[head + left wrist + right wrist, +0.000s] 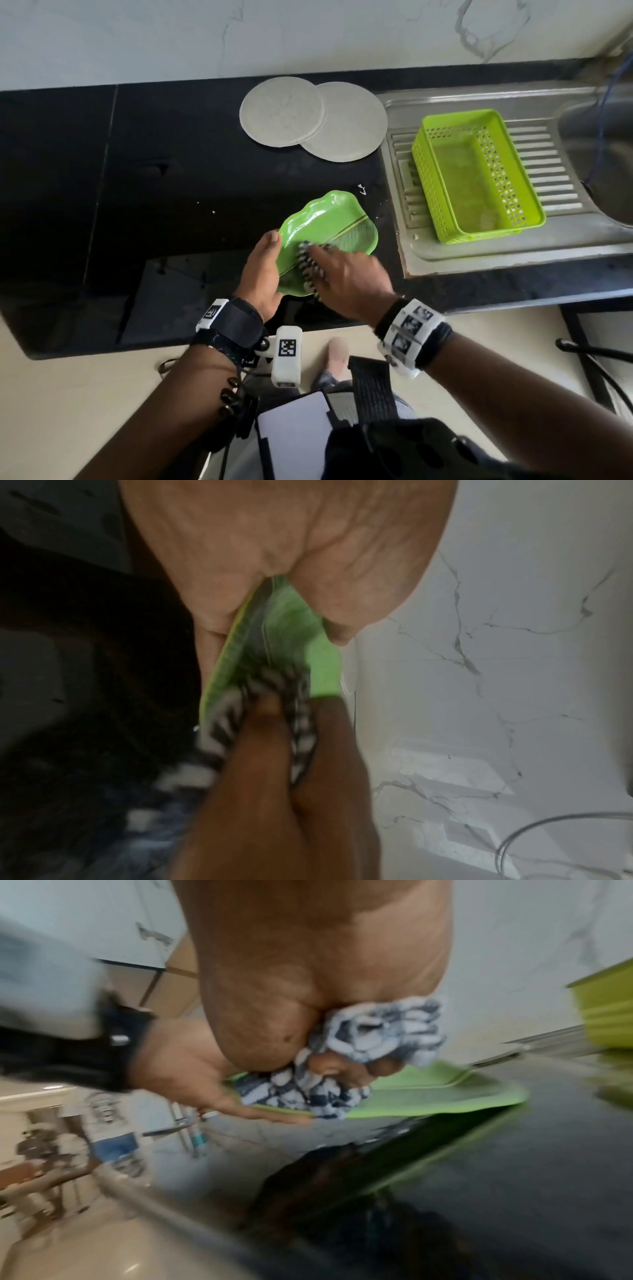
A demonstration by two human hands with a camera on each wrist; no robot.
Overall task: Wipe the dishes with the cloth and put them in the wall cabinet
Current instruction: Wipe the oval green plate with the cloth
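1. Black glossy desk [68,164] fills most of my head view; white marbled wall [171,37] behind it, beige floor below its front edge.
2. Steel sink drainboard [555,161] at the desk's right end, lime perforated basket [479,174] sitting on it.
3. Two grey round discs [281,111] overlap near the back wall, well apart from the hands.
4. Green leaf-shaped plate [329,219] sits just above the desk near its front edge, tilted.
5. My left hand [262,270] grips the plate's left rim, thumb on top; left wrist view shows the rim wedged between thumb and palm [274,610].
6. My right hand [346,274] is clenched round a black-and-white cloth [306,262], pressing it on the plate.
7. Only the right wrist view shows the cloth bunched in curled fingers [356,1066], plus a blurred room beyond the desk edge.
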